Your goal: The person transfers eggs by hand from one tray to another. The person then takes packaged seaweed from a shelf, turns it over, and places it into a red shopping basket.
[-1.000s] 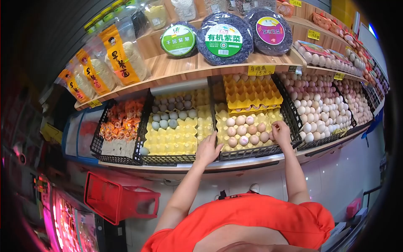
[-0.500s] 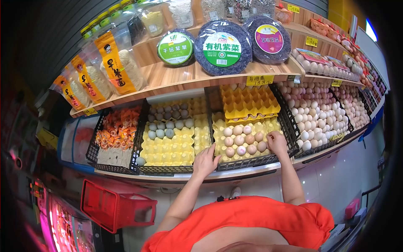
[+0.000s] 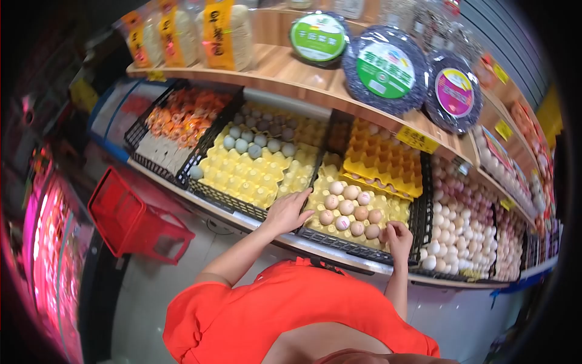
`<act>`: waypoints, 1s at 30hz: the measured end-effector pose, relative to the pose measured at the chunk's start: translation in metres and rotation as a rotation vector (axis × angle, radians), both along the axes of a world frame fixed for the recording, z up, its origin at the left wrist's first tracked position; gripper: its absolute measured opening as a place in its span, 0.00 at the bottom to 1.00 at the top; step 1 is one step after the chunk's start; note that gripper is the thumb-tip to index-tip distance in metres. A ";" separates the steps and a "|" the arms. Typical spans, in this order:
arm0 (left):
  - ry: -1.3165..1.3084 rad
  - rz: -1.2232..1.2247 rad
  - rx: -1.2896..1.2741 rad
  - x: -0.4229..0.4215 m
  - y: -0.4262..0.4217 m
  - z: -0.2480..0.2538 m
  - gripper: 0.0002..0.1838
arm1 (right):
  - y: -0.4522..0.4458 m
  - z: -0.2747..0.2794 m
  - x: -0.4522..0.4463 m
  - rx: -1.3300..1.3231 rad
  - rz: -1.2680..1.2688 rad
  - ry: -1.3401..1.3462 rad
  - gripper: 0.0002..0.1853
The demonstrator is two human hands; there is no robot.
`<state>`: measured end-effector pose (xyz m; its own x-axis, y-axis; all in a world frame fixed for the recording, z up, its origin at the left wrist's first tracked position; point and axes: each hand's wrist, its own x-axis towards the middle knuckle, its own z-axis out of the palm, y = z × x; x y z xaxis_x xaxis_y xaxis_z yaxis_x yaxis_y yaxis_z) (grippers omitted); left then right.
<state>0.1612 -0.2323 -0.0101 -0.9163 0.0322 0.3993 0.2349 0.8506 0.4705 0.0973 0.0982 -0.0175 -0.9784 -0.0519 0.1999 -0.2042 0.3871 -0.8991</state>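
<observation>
The light brown eggs (image 3: 361,213) sit in short rows in a pale yellow egg tray (image 3: 395,211), toward the front edge of a black slatted crate (image 3: 345,246) on the desk (image 3: 330,255). A few shells bear reddish marks (too small to read).

The right hand (image 3: 398,238) is at the crate's front right corner, thumb and fingertips drawn together beside the end egg of the front row; whether this grip has hold of that egg, I cannot tell. The left hand (image 3: 287,213) lies palm down at the crate's front left corner, over the adjoining rims, its grip loose, thumb parted from the fingers, holding nothing.

Deeper yellow trays (image 3: 382,159) are stacked toward the crate's back edge. In the crate to the left, bluish eggs (image 3: 256,151) stand toward the back, with a single one at the front left corner. Pale eggs (image 3: 445,233) fill the crate to the right.
</observation>
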 end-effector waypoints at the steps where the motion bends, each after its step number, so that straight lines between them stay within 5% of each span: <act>1: 0.003 0.035 0.008 0.002 0.000 -0.001 0.29 | -0.001 0.010 0.002 -0.079 0.016 -0.044 0.06; 11: -0.108 0.026 -0.025 0.002 0.001 0.007 0.28 | -0.028 0.038 -0.035 -0.218 0.190 0.045 0.06; 17: 0.001 0.048 -0.033 0.003 0.001 0.001 0.27 | -0.054 0.049 -0.040 0.017 0.292 0.206 0.03; 30: -0.062 0.055 -0.011 0.005 0.003 0.005 0.28 | -0.061 0.039 -0.033 0.076 0.382 0.104 0.03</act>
